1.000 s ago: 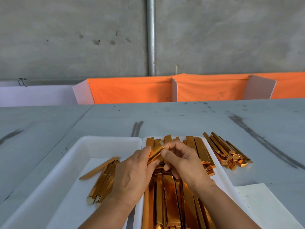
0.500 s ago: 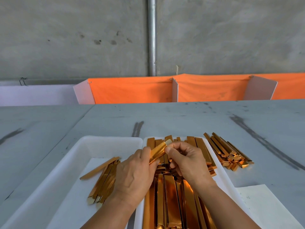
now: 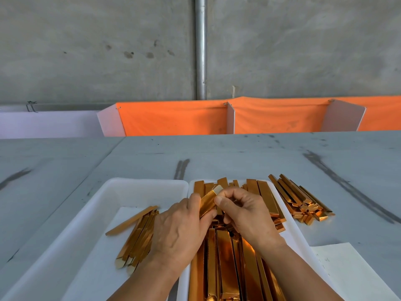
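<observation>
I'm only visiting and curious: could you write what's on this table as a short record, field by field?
Held: left hand and right hand together pinch one gold strip
Where: above the far part of the right tray
Right tray contents: packed with flat gold strips
Left tray: small pile of gold strips on white paper
Table: third pile just right of the right tray; paper sheet nearer the person
Background: orange cloth below a concrete wall
</observation>
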